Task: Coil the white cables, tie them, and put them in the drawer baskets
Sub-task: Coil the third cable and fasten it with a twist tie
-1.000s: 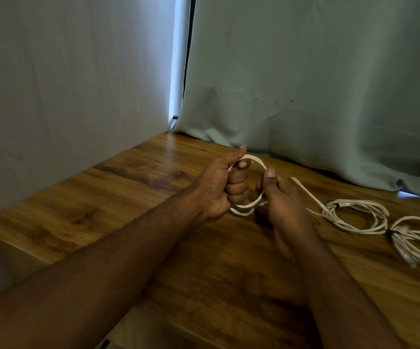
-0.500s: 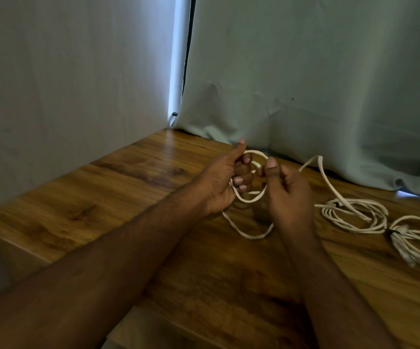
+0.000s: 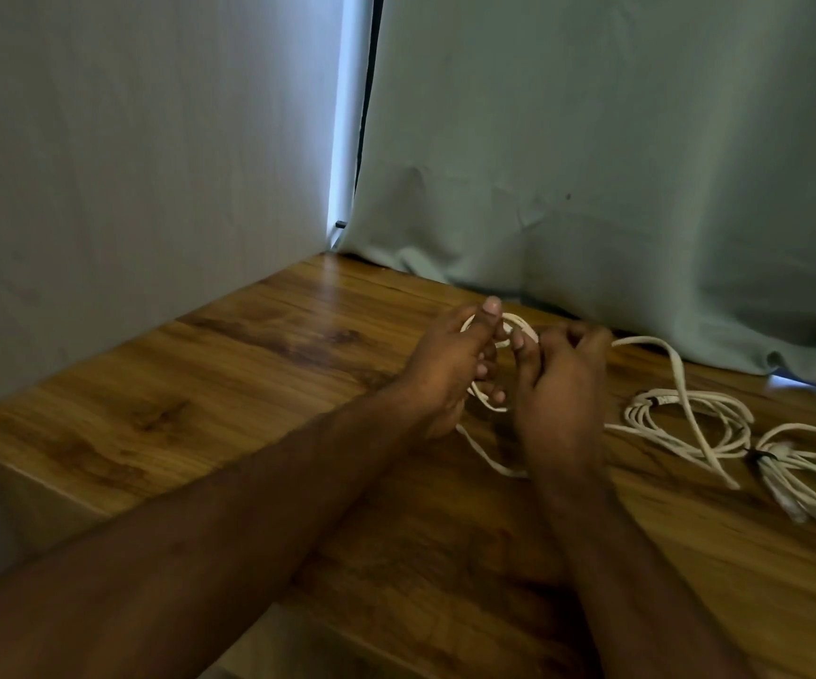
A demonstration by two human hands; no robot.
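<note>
Two hands worked one white cable [image 3: 680,379] above the tabletop [image 3: 259,365] in the head view. The left hand [image 3: 450,370] had its fingers curled round the small coil [image 3: 499,335]; the right hand [image 3: 557,384] pinched the next turn beside it. The slack trailed right over a loose pile [image 3: 690,423], near a tied bundle [image 3: 807,468]. That tail could probably snag the pile and drag it, or a slackened grip might let the loops spring open.
</note>
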